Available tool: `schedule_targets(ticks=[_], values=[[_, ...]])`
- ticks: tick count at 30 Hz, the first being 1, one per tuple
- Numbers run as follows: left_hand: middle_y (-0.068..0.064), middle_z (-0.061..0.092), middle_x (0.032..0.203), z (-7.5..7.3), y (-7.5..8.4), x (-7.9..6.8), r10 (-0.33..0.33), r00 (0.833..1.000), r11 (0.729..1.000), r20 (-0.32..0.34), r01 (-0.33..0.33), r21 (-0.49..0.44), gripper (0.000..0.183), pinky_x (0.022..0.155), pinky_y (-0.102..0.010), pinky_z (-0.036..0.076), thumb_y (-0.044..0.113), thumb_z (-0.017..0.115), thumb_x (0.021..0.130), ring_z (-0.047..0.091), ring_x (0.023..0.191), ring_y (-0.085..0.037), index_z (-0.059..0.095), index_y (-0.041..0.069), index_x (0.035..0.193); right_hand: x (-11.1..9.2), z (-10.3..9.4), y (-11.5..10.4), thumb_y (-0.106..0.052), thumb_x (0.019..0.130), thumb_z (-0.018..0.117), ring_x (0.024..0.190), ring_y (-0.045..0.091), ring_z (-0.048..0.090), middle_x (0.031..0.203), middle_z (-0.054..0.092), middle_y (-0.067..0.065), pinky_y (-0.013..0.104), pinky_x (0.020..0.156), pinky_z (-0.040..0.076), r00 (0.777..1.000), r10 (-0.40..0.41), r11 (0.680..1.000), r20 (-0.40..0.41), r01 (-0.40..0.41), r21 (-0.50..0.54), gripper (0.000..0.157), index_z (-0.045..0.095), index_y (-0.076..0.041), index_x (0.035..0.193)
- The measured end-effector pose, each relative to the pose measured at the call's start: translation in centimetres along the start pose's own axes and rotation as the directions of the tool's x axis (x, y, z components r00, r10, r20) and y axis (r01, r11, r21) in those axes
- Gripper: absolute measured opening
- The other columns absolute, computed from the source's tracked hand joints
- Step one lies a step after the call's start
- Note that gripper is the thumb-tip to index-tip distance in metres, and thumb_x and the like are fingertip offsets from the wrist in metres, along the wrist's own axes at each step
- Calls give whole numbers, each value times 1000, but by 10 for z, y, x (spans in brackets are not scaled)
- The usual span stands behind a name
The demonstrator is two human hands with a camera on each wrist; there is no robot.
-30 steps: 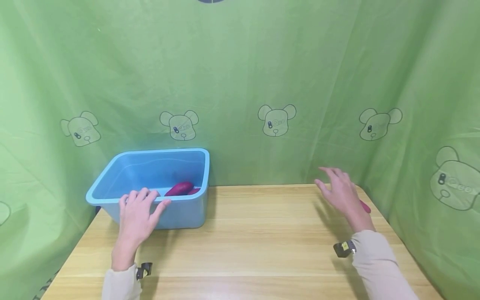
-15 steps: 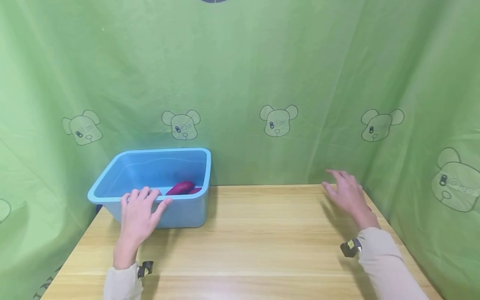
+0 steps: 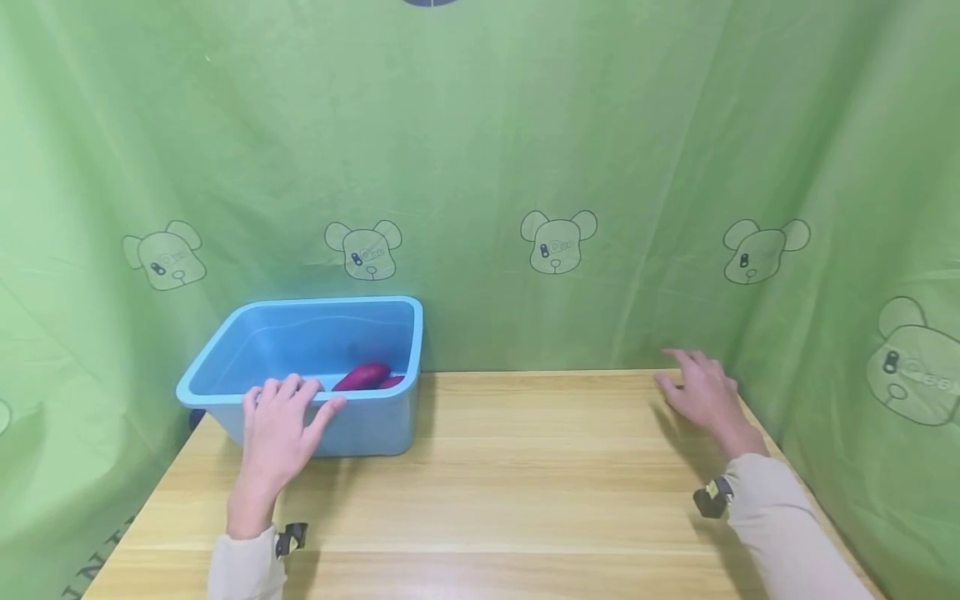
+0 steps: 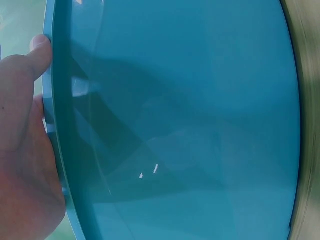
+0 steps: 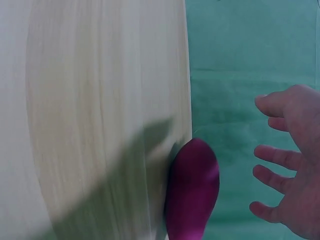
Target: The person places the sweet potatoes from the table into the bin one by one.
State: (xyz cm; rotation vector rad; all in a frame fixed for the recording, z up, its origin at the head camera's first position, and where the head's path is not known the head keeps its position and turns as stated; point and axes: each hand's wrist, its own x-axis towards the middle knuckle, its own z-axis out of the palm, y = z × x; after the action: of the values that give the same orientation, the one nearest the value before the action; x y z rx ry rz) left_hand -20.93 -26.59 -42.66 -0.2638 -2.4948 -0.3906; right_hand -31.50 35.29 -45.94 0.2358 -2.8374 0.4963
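Observation:
My left hand (image 3: 273, 437) holds the near rim of a light blue plastic bin (image 3: 300, 305), fingers bent over the edge. In the left wrist view its thumb touches the rim, and the fingertips are hidden behind it. Inside the bin lies a purple-red sweet potato (image 3: 363, 377), with part of another (image 3: 392, 382) beside it. My right hand (image 3: 708, 402) hovers over the table's far right corner, fingers spread and holding nothing. Another sweet potato (image 5: 192, 192) lies near the table edge, apart from the fingers in the right wrist view; the right hand and wrist hide it in the head view.
The bin stands at the back left of a light wooden table (image 3: 510, 500). Green curtains (image 3: 480, 150) printed with bear heads hang close behind the table and along both sides.
My right hand has moved right and slightly nearer, and now covers the sweet potato whose end showed by the wrist. The left hand stays on the bin rim.

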Motion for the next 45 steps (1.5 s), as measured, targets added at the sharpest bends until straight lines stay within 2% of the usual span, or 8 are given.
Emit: schedule_targets(ticks=[14,18,25,30,38,45], values=[[-14,66,109,2,-1,1,-1,1000,1000,1,1,3,43,97,-61,29,54,59,100,51,103,-38,64,11,98,-10,10,16,-34,98,65,120,70,39,142,39,40,85,88,31,998,23,998,56,-20,-53,62,44,-2,147],[-14,66,108,1,0,1,4,1000,1000,-2,-4,5,43,96,-61,30,54,59,100,52,102,-39,64,11,98,-16,13,21,-31,96,68,124,67,37,140,41,41,85,88,31,997,33,999,66,-30,-39,62,44,-3,147],[-13,66,107,1,1,1,7,1000,1000,-17,-8,-5,41,96,-61,30,52,61,99,52,101,-38,64,11,97,-23,16,29,-27,95,69,129,65,28,141,36,42,91,88,18,991,82,996,106,-83,6,65,39,-5,149],[-13,66,107,1,0,0,5,1000,1000,-13,-5,-1,41,96,-60,30,53,61,99,52,101,-38,64,12,98,-25,17,31,-23,95,67,127,66,31,141,34,42,93,87,13,985,98,995,141,-102,22,66,37,-5,151],[-12,65,106,1,1,0,3,1000,1000,-10,-3,3,40,96,-60,30,52,61,99,51,100,-38,63,12,96,-26,22,36,-7,82,62,115,69,39,135,37,41,85,79,32,979,115,993,165,-119,12,73,36,-4,151],[-12,64,104,-1,2,0,-2,1000,1000,-4,2,3,40,96,-60,29,53,61,99,51,100,-37,63,13,95,-27,25,39,3,78,62,113,68,41,131,39,42,83,77,35,982,114,993,154,-116,7,76,38,-7,150]])
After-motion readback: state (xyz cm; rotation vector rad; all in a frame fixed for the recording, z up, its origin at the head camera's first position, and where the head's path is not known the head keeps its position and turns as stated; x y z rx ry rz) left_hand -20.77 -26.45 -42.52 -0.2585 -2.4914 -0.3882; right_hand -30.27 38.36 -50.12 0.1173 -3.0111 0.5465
